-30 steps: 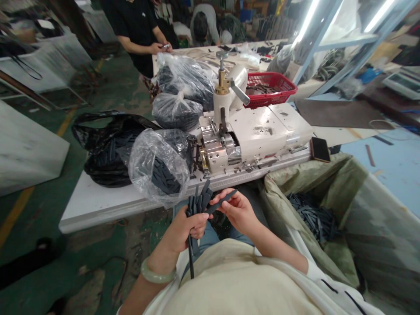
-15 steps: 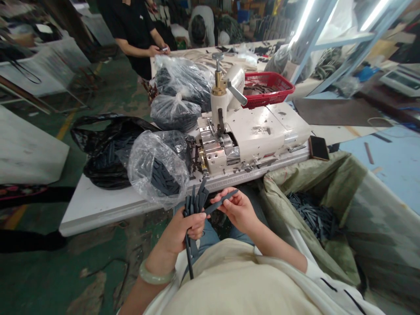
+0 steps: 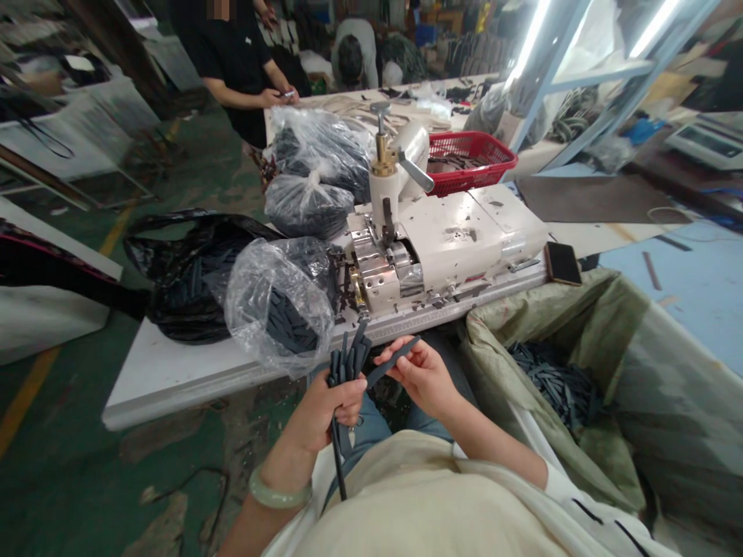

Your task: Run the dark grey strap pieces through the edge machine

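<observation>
My left hand [image 3: 330, 404] is closed round a bundle of dark grey strips [image 3: 349, 357], whose ends fan out above the fist. A longer dark piece hangs out below it. My right hand [image 3: 422, 377] pinches a single dark grey strip [image 3: 392, 362] between thumb and fingers; its lower end comes close to the left thumb, and I cannot tell whether they touch. Both hands are over my lap, in front of the table edge. Just beyond them stands a cream-coloured machine [image 3: 458, 232] with a metal head, a brass fitting and a lever.
Left of the machine are an open clear plastic bag [image 3: 244, 309] and a black bag [image 3: 174, 321], both holding dark strips. A green-lined bin [image 3: 493, 317] of strips stands at right. A phone [image 3: 562, 263] and a red basket [image 3: 464, 183] are farther off. Two people are beyond.
My hands keep nearly the same pose and the same strips. The view has shifted slightly. At far left, a dark limb or garment of someone passing has moved.
</observation>
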A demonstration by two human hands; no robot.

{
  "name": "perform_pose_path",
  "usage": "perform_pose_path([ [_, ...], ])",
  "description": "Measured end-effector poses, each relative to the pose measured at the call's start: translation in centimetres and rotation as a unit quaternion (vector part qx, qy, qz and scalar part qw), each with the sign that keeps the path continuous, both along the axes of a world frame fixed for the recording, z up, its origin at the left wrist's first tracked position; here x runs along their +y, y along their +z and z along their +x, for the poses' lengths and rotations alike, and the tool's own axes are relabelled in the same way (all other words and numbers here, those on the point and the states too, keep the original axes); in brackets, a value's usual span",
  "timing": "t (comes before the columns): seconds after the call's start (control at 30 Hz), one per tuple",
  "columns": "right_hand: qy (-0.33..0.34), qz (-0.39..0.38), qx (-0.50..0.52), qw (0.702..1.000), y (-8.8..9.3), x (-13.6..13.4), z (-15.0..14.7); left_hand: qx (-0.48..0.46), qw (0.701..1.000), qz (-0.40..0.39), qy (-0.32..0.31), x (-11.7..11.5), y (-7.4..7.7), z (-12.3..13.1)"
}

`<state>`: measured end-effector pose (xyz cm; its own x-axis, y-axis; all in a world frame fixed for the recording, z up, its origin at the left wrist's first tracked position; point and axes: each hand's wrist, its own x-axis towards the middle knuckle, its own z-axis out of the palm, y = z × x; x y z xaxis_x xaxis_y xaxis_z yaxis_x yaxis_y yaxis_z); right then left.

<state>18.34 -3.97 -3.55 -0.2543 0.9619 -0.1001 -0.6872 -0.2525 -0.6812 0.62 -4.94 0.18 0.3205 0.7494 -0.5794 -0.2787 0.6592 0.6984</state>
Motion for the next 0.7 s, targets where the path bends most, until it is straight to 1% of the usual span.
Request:
perform_pose_path([
  [0.1, -0.004, 0.010, -0.013, 1.000, -0.2, 0.4, -0.4, -0.016, 0.999, -0.022, -0.016, 0.4, -0.3, 0.4],
  [0.2, -0.003, 0.026, -0.063, 0.998, 0.0, 0.9, -0.9, -0.029, 0.999, -0.031, -0.033, 0.7, -0.5, 0.8],
  [0.27, -0.013, 0.026, -0.100, 0.995, 0.4, 1.3, -1.2, -0.028, 0.999, -0.027, -0.033, 1.0, -0.6, 0.9],
  [0.37, -0.040, 0.018, -0.141, 0.989, 1.1, 2.2, -1.3, -0.029, 0.999, -0.014, -0.009, 1.5, -0.6, 0.4],
  [0.5, -0.049, -0.014, -0.163, 0.985, 1.7, 3.8, -1.2, -0.055, 0.998, 0.002, 0.028, 2.0, -0.4, -1.0],
  [0.7, -0.075, -0.026, -0.179, 0.981, 2.1, 7.5, -0.9, -0.055, 0.997, 0.000, 0.057, 2.1, -0.3, -2.5],
])
